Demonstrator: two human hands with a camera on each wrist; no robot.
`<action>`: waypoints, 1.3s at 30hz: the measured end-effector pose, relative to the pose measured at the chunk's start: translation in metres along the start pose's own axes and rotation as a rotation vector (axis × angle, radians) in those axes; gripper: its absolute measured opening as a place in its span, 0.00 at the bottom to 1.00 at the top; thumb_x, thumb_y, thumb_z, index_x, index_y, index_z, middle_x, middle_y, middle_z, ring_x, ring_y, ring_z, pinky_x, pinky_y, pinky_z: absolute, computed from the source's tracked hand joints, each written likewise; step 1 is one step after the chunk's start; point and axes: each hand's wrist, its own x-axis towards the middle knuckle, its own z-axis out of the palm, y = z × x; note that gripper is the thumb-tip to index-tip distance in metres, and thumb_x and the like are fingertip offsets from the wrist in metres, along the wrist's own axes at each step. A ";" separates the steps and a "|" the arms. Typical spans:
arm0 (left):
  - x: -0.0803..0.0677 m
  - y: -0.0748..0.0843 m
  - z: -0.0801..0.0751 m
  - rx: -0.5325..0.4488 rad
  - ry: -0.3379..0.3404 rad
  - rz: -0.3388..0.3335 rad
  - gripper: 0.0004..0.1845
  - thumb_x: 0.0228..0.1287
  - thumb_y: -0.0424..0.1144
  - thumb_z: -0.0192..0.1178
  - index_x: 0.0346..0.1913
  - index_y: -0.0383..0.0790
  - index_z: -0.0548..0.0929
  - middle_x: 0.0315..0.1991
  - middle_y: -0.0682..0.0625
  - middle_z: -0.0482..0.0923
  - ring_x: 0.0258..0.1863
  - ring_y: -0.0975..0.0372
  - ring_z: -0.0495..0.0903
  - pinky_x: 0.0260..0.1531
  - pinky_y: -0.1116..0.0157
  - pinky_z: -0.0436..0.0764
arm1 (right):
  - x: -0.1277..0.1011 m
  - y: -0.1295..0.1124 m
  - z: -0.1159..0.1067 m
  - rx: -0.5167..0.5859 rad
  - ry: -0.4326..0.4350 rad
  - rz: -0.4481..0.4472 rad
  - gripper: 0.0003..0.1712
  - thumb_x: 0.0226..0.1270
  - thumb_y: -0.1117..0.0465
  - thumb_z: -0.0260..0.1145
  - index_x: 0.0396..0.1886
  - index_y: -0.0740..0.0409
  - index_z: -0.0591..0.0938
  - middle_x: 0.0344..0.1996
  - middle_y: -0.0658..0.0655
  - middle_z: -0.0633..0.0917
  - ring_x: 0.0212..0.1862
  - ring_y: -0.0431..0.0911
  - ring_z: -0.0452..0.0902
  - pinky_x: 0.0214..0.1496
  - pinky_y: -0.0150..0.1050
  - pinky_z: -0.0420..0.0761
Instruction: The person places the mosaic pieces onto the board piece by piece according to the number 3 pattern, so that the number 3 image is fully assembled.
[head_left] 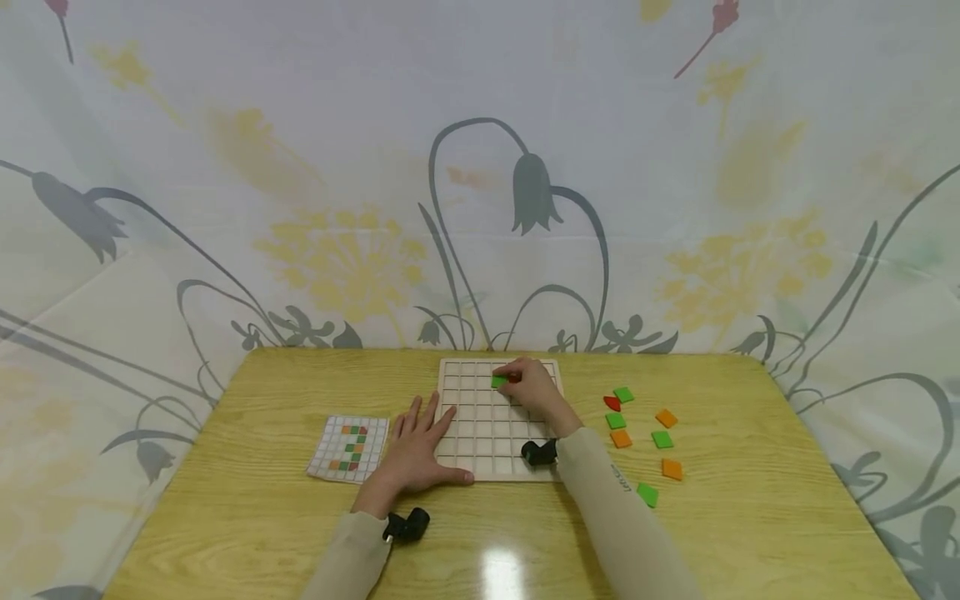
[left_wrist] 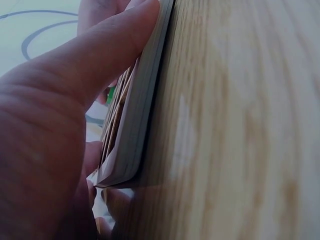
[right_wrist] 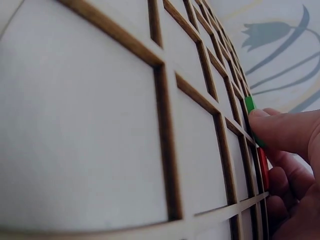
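A pale wooden grid board lies on the table. My right hand reaches over its upper part and pinches a green square tile between thumb and fingers, right at the grid. Just to the right of that tile sits a red piece, partly covered by the fingers in the head view. With fingers spread, my left hand rests along the board's left side. Its thumb lies at the near edge of the board.
Left of the board lies a paper pattern card with coloured squares on a grid. To the right are several loose green tiles, orange tiles and a red piece with a curved edge. A flower-printed curtain hangs behind the table.
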 end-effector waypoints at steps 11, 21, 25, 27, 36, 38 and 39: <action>0.001 -0.002 0.002 0.003 0.004 -0.005 0.59 0.48 0.71 0.68 0.79 0.47 0.56 0.80 0.42 0.38 0.78 0.43 0.33 0.71 0.40 0.40 | 0.000 -0.002 0.003 -0.030 0.008 0.002 0.15 0.64 0.69 0.70 0.51 0.59 0.88 0.41 0.56 0.81 0.40 0.48 0.73 0.43 0.43 0.76; 0.000 -0.003 0.004 0.002 0.009 -0.005 0.59 0.48 0.71 0.68 0.79 0.46 0.57 0.80 0.43 0.38 0.78 0.43 0.33 0.72 0.40 0.40 | -0.002 -0.003 0.003 -0.044 0.009 -0.016 0.16 0.64 0.70 0.70 0.52 0.60 0.87 0.44 0.57 0.82 0.40 0.48 0.74 0.44 0.44 0.76; 0.000 -0.002 0.004 -0.004 0.009 -0.014 0.59 0.48 0.71 0.68 0.79 0.48 0.57 0.81 0.44 0.37 0.78 0.44 0.32 0.72 0.41 0.39 | -0.002 -0.005 0.002 -0.054 0.005 -0.017 0.16 0.65 0.70 0.69 0.52 0.60 0.87 0.45 0.58 0.82 0.41 0.49 0.74 0.44 0.44 0.77; 0.000 -0.002 0.004 -0.011 0.011 -0.017 0.59 0.48 0.71 0.69 0.79 0.49 0.57 0.81 0.44 0.37 0.78 0.45 0.32 0.72 0.41 0.38 | -0.002 -0.005 0.002 -0.057 0.004 -0.013 0.16 0.65 0.70 0.69 0.52 0.60 0.87 0.45 0.58 0.82 0.42 0.49 0.74 0.45 0.44 0.76; -0.001 -0.002 0.004 -0.002 0.014 -0.012 0.59 0.48 0.70 0.69 0.79 0.47 0.57 0.81 0.43 0.38 0.78 0.44 0.33 0.72 0.40 0.40 | -0.002 -0.006 0.003 -0.033 0.015 0.012 0.14 0.66 0.71 0.67 0.50 0.60 0.88 0.47 0.59 0.79 0.47 0.53 0.73 0.48 0.47 0.77; -0.001 -0.002 0.004 -0.002 0.014 -0.008 0.59 0.48 0.70 0.69 0.79 0.46 0.57 0.80 0.42 0.39 0.78 0.43 0.34 0.72 0.40 0.40 | -0.002 -0.005 0.003 -0.033 0.013 0.018 0.14 0.66 0.71 0.68 0.50 0.60 0.88 0.46 0.59 0.79 0.47 0.53 0.73 0.49 0.47 0.76; -0.001 -0.002 0.003 -0.002 0.014 -0.007 0.59 0.48 0.70 0.69 0.79 0.46 0.57 0.80 0.42 0.39 0.78 0.43 0.34 0.72 0.40 0.40 | -0.002 -0.004 0.003 -0.033 0.012 0.021 0.14 0.66 0.71 0.68 0.51 0.59 0.88 0.46 0.59 0.79 0.47 0.52 0.73 0.49 0.47 0.76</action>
